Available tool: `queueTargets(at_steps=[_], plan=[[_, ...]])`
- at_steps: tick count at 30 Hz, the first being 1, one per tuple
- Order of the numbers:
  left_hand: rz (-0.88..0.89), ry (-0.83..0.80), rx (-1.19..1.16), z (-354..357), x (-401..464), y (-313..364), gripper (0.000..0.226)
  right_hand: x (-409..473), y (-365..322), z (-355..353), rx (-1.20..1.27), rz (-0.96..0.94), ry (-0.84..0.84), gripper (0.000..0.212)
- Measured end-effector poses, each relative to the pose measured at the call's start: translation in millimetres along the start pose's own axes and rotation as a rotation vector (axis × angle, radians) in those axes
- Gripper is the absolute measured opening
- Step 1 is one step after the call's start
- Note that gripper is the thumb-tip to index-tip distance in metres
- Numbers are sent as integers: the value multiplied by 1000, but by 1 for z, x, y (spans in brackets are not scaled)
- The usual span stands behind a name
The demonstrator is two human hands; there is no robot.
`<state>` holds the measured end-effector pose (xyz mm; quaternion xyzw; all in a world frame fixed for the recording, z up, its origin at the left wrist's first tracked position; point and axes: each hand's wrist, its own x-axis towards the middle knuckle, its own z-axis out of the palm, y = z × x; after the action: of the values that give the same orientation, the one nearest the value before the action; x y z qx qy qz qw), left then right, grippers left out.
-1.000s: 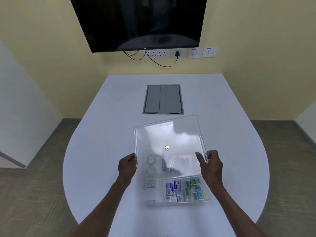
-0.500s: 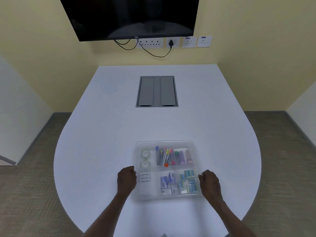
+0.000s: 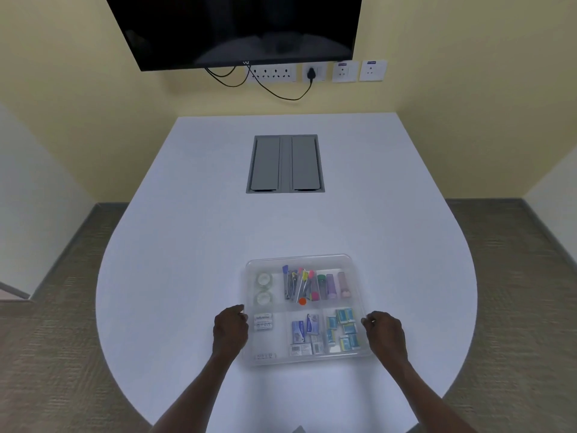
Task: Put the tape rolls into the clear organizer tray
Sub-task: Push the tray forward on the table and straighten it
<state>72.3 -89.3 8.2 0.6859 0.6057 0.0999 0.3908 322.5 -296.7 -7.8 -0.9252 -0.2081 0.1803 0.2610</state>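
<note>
The clear organizer tray (image 3: pixel 300 257) lies on the white table near its front edge, with its clear lid flat on top. Two clear tape rolls (image 3: pixel 263 279) lie one behind the other in the tray's far left compartment, hazy under the lid. My left hand (image 3: pixel 230 331) is curled at the tray's left rim, fingertips touching the lid's edge. My right hand (image 3: pixel 385 334) is curled the same way at the right rim.
Other compartments hold pens and markers (image 3: pixel 301 285), small white boxes (image 3: pixel 263 321) and blue packets (image 3: pixel 343 329). A grey cable hatch (image 3: pixel 285 164) is set into the white table (image 3: pixel 187 245) farther back. A dark screen (image 3: pixel 237 26) and wall sockets hang behind.
One second ago both hands held the clear lid tilted up over the tray. The lid has come down flat onto the tray, and the hands have dropped to its sides.
</note>
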Motion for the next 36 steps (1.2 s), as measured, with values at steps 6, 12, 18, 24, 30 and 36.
queueTargets(at_steps=[6, 12, 18, 24, 30, 36], plan=[[-23, -32, 23, 2, 1, -4, 38, 4, 2, -6, -1, 41, -85, 22], [232, -46, 251, 18, -20, -32, 84, -21, 9, 6, -293, -381, -96, 79], [477, -181, 403, 42, -45, -39, 126, -43, 7, 37, -479, -537, -167, 94], [341, -251, 557, 56, -52, -37, 136, -44, 9, 43, -560, -517, -179, 92], [322, -274, 635, 59, -54, -39, 127, -46, 8, 41, -582, -507, -225, 91], [288, -320, 583, 54, -52, -35, 133, -45, 6, 38, -567, -473, -282, 93]])
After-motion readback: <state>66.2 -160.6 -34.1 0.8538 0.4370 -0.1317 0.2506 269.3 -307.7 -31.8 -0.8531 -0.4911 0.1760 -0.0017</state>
